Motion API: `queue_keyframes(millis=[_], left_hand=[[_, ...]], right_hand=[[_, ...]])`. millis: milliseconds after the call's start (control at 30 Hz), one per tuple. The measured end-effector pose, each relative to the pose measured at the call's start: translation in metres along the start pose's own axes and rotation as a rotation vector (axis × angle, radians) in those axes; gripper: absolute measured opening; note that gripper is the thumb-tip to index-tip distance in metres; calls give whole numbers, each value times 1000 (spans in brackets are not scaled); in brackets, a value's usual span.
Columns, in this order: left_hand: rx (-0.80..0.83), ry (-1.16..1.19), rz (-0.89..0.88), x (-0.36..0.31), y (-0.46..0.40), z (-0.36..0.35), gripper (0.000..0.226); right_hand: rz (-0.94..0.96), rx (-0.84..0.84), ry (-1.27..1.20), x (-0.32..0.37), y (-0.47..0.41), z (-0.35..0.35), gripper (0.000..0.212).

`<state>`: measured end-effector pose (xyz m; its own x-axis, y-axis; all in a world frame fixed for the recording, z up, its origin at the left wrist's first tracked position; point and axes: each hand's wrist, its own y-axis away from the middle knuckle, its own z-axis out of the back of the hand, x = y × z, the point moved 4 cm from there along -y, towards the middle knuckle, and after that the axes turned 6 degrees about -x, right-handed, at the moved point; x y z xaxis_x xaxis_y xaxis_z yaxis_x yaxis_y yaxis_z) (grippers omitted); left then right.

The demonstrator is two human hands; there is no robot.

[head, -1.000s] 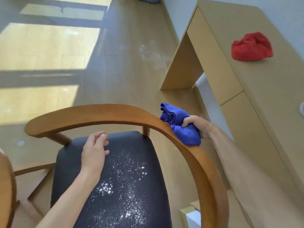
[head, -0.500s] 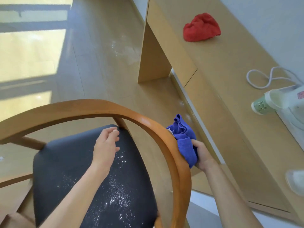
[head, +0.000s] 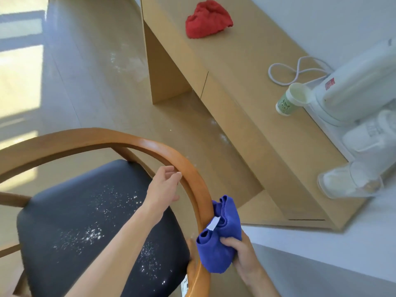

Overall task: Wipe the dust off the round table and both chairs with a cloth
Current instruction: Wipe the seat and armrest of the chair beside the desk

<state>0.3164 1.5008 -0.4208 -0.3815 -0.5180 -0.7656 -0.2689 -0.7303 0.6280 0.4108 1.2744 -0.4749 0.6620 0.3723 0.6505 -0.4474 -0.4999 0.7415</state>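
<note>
A wooden chair with a curved back rail fills the lower left. Its dark seat is speckled with white dust. My right hand grips a bunched blue cloth and presses it against the outer side of the rail's right end. My left hand reaches over the seat with relaxed fingers, its fingertips at the rail's inner edge; whether they touch it is unclear. The round table is out of view.
A light wooden desk runs along the right wall. On it lie a red cloth, a paper cup, a white appliance with its cord, and a clear container. White dust marks the floor.
My right hand has slid the blue cloth down along the rail toward me. My left hand has moved right, from over the seat to the rail's inner edge. My view has swung right.
</note>
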Motion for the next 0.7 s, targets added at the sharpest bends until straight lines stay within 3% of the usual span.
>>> queue_keyframes(millis=[133,233,367,700], left_hand=[[-29,60,36,2,1,-13,37],[-69,85,68,1,-4,-17,31],[-122,11,74,2,-8,-20,28],[18,239,213,1,-19,-16,15]], right_hand=[[-31,-99,6,-22,5,-5,40],[29,-107,94,-6,-4,-16,56],[110,-20,110,32,-23,-40,55],[123,256,268,112,-87,-101,25]])
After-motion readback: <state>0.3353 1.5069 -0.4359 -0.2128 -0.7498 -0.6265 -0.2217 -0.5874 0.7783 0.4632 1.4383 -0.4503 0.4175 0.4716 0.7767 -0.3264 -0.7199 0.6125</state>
